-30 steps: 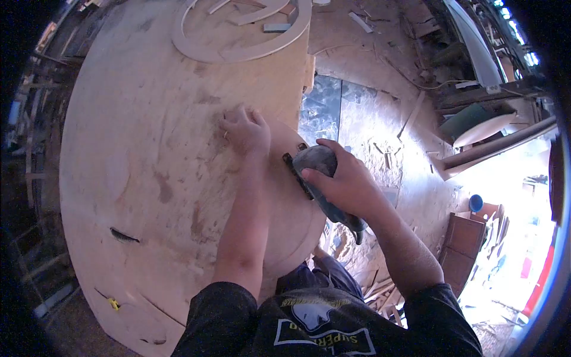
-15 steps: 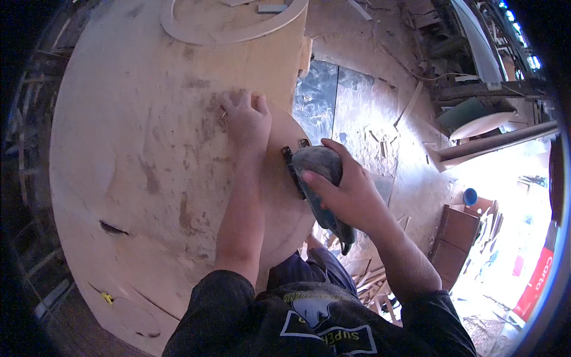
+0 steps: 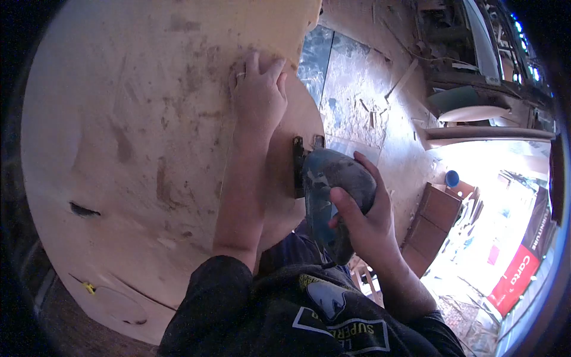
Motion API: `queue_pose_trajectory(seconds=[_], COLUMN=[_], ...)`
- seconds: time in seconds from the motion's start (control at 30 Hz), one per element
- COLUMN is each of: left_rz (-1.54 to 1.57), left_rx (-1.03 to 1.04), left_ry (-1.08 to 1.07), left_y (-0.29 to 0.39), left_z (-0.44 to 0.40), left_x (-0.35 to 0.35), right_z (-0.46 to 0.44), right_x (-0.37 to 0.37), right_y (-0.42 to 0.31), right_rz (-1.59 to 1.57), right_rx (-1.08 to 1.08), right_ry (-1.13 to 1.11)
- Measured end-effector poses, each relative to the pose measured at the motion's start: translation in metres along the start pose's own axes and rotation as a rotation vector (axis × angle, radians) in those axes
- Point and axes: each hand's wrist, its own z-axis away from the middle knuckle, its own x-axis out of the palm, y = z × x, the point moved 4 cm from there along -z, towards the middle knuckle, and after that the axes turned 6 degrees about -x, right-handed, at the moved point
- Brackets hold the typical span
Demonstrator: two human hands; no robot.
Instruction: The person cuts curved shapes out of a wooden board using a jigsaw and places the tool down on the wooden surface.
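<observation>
Showing more blue now: power tool (image 3: 336, 187) in right hand (image 3: 370, 221).

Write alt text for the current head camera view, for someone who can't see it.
A person's right hand grips a worn power tool at the curved edge of a rounded wooden piece, while the left hand rests on the wood. A large stained board fills the left side; scraps litter the floor to the right.

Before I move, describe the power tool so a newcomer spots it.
Start at the big pale wood surface, then its curved edge at picture right. There the right hand grips a blue-grey power tool with a dark base, the only thing held.
</observation>
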Motion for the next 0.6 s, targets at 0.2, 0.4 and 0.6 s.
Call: queue_pose_trajectory(seconds=[0.2,0.4,0.6], left_rz=[0.032,0.201,0.387], left_rx=[0.091,0.005,-0.154], left_ry=[-0.055,0.156,0.280], left_y=[0.002,-0.017,-0.022], left_z=[0.015,0.019,0.017], left_x=[-0.017,-0.017,-0.033], right_z=[0.016,0.015,0.017], right_x=[0.007,0.015,0.017], right_y=[0.012,0.000,0.003], right_rz=[-0.075,-0.026,-0.046], right_rx=[0.028,0.039,0.043], right_ry=[0.069,0.138,0.211])
